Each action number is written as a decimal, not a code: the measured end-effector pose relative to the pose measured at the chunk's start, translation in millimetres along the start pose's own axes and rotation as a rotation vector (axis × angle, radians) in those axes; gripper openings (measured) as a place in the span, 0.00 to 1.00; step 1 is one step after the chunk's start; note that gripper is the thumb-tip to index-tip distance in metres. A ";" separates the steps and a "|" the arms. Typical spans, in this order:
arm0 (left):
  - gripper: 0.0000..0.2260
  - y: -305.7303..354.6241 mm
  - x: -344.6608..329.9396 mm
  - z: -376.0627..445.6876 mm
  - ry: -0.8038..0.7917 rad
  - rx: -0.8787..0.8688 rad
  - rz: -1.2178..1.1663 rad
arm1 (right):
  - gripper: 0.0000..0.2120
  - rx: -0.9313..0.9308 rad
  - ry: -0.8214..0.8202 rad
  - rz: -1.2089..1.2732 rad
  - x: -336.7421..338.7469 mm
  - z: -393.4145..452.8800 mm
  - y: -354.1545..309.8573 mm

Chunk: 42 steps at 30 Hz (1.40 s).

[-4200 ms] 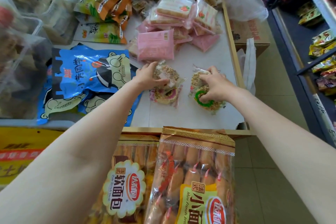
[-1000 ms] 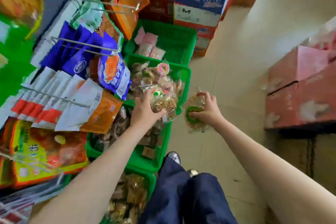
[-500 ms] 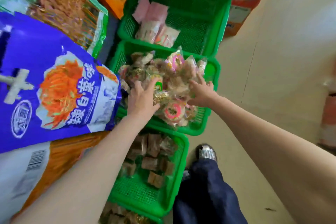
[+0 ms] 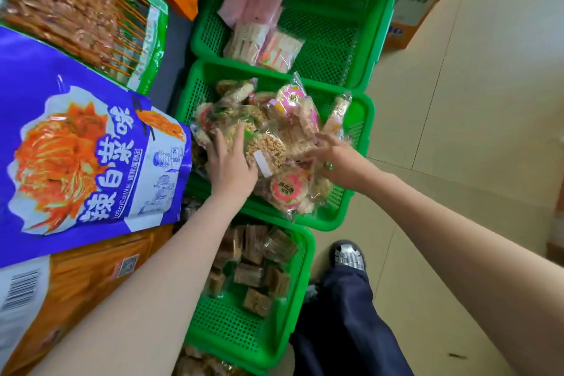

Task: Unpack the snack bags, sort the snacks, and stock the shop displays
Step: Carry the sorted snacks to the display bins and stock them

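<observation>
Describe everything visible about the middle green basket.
The middle green basket is perforated plastic mesh with a solid rim, sitting on the floor between two like baskets. It is heaped with clear-wrapped round puffed-rice cakes, some with pink labels, spilling over its near rim. The left hand lies flat on the pile; the right hand reaches in, blurred.

Bright even daylight, soft shadows; wide-angle edge warp, slight motion blur.
</observation>
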<state>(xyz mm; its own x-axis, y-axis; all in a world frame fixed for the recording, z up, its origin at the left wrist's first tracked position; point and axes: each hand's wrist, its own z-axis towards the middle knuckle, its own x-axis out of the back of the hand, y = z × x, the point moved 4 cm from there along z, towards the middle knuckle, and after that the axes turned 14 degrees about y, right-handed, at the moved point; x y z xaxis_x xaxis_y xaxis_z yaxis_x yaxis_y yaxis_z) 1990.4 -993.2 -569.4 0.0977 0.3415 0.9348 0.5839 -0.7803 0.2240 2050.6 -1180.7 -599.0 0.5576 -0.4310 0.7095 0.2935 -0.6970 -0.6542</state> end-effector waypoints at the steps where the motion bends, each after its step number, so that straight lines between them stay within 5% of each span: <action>1: 0.33 2.2 -4.4 -2.4 -0.056 -0.039 0.053 | 0.21 -0.041 0.066 -0.012 0.7 2.8 3.9; 4: 0.35 9.9 -21.3 -13.3 -0.252 -0.079 0.091 | 0.11 -0.148 0.286 -0.003 9.6 14.1 5.0; 7: 0.37 16.8 -34.4 -19.6 -0.176 -0.271 0.263 | 0.13 -0.221 0.480 0.102 22.0 21.5 -3.1; 10: 0.37 14.5 -54.3 -30.4 -0.203 -0.419 0.344 | 0.31 -0.361 0.189 -0.033 0.0 21.2 10.0; 13: 0.36 -2.8 -59.3 -17.7 -0.197 -0.308 0.349 | 0.41 -0.403 -0.032 -0.017 -18.4 24.1 16.7; 18: 0.33 -19.7 -41.2 29.9 -0.106 -0.071 0.237 | 0.41 -0.074 -0.049 -0.053 -25.7 54.3 2.7; 22: 0.33 -0.1 -34.7 32.0 0.007 -0.140 0.211 | 0.38 0.211 -0.080 -0.187 -31.6 58.5 -17.5; 26: 0.31 11.7 -48.2 -0.4 -0.138 -0.235 0.368 | 0.38 0.047 -0.315 -0.346 -36.3 43.4 4.1; 32: 0.28 38.2 0.1 -37.6 -0.232 -0.286 0.395 | 0.38 -0.077 -0.219 -0.306 40.3 -10.9 -19.1; 36: 0.21 78.9 66.5 -73.0 -0.257 -0.347 0.257 | 0.28 -0.272 -0.033 -0.213 120.8 -71.5 -31.9; 42: 0.19 174.9 153.7 -198.8 -0.181 -0.769 0.123 | 0.25 -0.527 0.281 -0.173 251.1 -266.1 -75.9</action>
<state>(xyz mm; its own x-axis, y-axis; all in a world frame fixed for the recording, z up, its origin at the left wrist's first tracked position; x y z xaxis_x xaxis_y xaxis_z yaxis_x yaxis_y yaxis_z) 1947.3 -1181.3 -331.8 0.2931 0.2575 0.9207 -0.1528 -0.9381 0.3110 1961.8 -1388.5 -301.4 0.2898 -0.3706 0.8824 -0.1011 -0.9287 -0.3568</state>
